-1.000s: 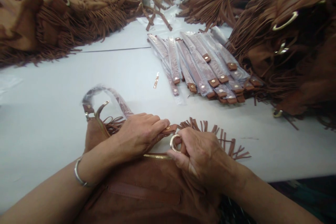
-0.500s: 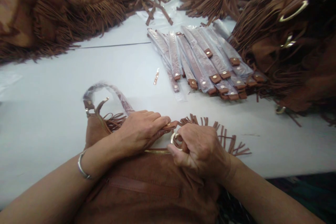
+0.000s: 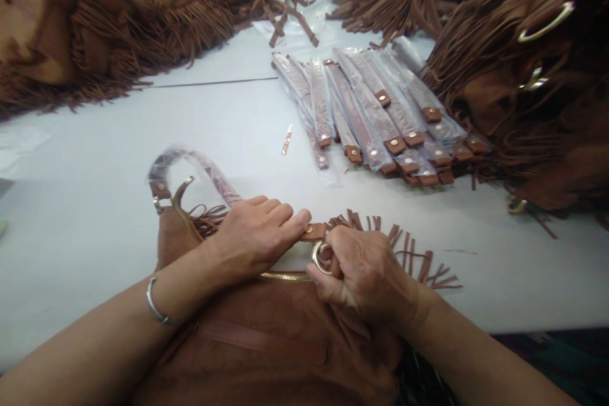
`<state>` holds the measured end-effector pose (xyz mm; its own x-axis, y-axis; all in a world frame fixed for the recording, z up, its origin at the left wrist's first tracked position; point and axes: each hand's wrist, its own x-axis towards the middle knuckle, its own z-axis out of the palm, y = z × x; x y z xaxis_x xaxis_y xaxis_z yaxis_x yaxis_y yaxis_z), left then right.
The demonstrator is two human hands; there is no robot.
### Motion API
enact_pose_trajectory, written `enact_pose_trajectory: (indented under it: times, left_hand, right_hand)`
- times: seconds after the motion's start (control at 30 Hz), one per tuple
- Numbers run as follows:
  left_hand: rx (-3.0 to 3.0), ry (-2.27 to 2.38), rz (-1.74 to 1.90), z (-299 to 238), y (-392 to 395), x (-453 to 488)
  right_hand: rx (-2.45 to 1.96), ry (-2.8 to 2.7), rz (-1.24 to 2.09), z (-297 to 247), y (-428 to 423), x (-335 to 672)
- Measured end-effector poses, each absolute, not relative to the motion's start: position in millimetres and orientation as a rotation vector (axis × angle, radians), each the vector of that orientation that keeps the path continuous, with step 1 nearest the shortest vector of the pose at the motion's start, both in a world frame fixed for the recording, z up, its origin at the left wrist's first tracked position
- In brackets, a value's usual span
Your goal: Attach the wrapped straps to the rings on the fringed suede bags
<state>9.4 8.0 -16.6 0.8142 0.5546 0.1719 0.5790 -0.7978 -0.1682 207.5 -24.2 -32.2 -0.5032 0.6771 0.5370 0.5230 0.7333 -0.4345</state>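
A brown suede handbag (image 3: 266, 323) with a gold zip and fringe lies before me at the table's near edge. Its plastic-wrapped strap (image 3: 209, 168) arcs up from a metal fitting on the left side. My left hand (image 3: 259, 228) is closed on the strap's other end, whose tab (image 3: 314, 231) with a gold stud pokes out past the fingers. Closed around a leather loop at the bag's right end, my right hand (image 3: 368, 269) holds up a gold ring (image 3: 322, 258). The tab touches or nearly touches the ring's top; whether it passes through I cannot tell.
Several plastic-wrapped straps (image 3: 371, 114) lie in a pile beyond my hands. Fringed brown bags are heaped at the left (image 3: 118, 32) and right (image 3: 537, 95). A small shiny strip (image 3: 287, 139) lies on the white table (image 3: 209, 114).
The strap tab has turned and shifted slightly right, now closer to the gold ring and my right fingertips. My left thumb is more extended along it. The camera view has shifted a little.
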Motion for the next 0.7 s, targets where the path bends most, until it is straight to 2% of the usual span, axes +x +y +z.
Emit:
enact_pose_trajectory:
  times: [0.27,0.43,0.7]
  left_hand:
    - [-2.741,-0.771,-0.227,-15,5,11]
    - [-2.784,-0.720,-0.328,-20,6,10]
    - [-3.074,-0.984,-0.296,-23,-3,20]
  right_hand:
    - [-0.940,-2.217,0.250,-32,-27,208]
    - [-0.951,-2.217,0.388,-34,-27,211]
    - [-0.956,-2.264,0.365,-35,-27,210]
